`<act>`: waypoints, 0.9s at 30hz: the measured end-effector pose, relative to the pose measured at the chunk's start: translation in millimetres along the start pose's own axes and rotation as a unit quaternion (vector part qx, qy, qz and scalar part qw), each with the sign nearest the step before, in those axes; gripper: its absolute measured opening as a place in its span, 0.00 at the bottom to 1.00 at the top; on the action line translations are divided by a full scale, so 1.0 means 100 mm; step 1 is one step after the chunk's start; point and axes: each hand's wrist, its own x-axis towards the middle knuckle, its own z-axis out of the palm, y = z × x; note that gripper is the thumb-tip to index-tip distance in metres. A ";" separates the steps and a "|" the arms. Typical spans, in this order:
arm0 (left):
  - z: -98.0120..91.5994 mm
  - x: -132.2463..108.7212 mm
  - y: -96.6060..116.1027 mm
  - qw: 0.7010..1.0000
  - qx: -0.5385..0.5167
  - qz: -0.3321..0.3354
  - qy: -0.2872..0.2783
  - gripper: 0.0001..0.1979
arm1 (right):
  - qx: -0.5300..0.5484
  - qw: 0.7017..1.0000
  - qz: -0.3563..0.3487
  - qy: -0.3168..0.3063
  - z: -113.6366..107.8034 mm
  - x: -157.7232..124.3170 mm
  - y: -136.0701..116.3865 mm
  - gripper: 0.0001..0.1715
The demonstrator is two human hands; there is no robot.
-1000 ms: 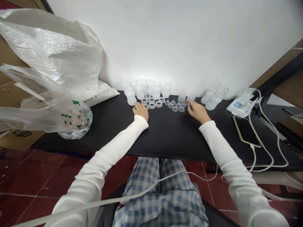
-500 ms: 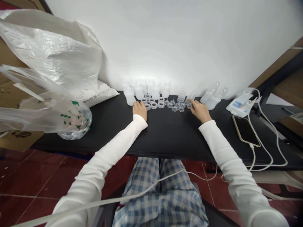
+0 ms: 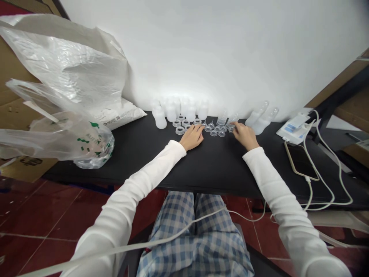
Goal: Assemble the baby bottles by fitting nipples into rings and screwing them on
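Note:
My left hand (image 3: pixel 192 137) rests at the front of the white screw rings (image 3: pixel 180 130), covering some of them. Its fingers stretch toward the clear bottle nipples (image 3: pixel 213 133) and seem to hold nothing. At the right end of the nipples is my right hand (image 3: pixel 245 135), its index finger pointing at a clear cap (image 3: pixel 233 118); whether they touch is unclear. Another group of clear caps (image 3: pixel 222 117) stands just left of that. Behind the rings, several milky bottles (image 3: pixel 190 110) stand near the wall. Two capped baby bottles (image 3: pixel 263 122) lean beyond my right hand.
A large white plastic bag (image 3: pixel 86 73) and a clear bag (image 3: pixel 89 142) with a cup inside take up the left. To the right lie a phone (image 3: pixel 301 161), a white power strip (image 3: pixel 294 127) and cables. The black table (image 3: pixel 213 169) ends just before my lap.
My left hand has moved right, from beside the leftmost bottle across the front of the rings to the edge of the nipples. My right hand has hardly moved.

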 end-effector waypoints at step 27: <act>0.02 0.03 -0.08 0.720 -0.649 -0.217 0.117 0.12 | 0.120 0.972 -0.031 0.199 -0.12 -0.11 -0.52 0.21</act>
